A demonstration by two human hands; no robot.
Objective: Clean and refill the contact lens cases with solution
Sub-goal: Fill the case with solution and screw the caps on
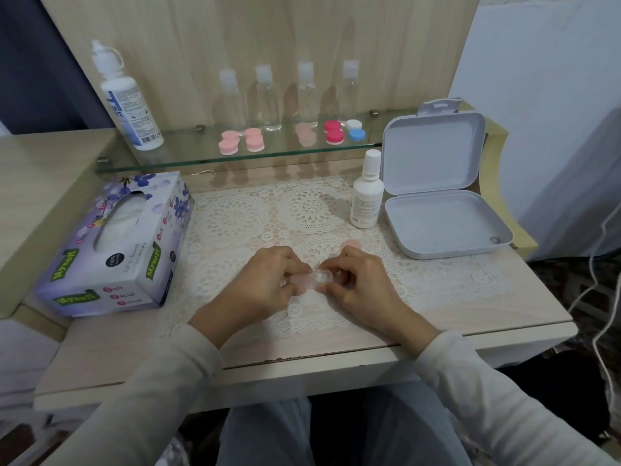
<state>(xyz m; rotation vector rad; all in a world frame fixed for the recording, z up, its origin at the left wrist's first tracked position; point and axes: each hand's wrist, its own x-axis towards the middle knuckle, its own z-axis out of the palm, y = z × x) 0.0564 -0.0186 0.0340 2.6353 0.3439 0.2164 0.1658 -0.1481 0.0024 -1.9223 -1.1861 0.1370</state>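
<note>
The small translucent contact lens case (316,279) is at the centre of the frame, held between both hands low over the white lace mat (302,210); whether it touches the mat cannot be told. Its left well wears a pale pink lid, and its right well shows clear and uncapped. The left hand (272,277) has its fingers curled in and pinches the pink-lidded end. The right hand (356,280) is curled too, thumb and fingertips pinching the clear end. Just above the right hand a loose pale pink round cap (352,244) lies on the mat.

Right of centre, a small white plastic bottle (367,193) stands upright at the mat's edge. Just beside it sits an open grey-white hinged plastic box (447,223), its lid raised. At the left of the frame a purple floral tissue box (114,243) rests on the pale wooden table (470,314).

Across the upper part runs a glass shelf (188,156). At its left end stands a large white solution bottle (126,99). Four clear capped bottles (268,99) line the back. In front of them lie pale pink lens cases (240,140), a magenta lens case (333,132) and a white-and-blue lens case (355,130).
</note>
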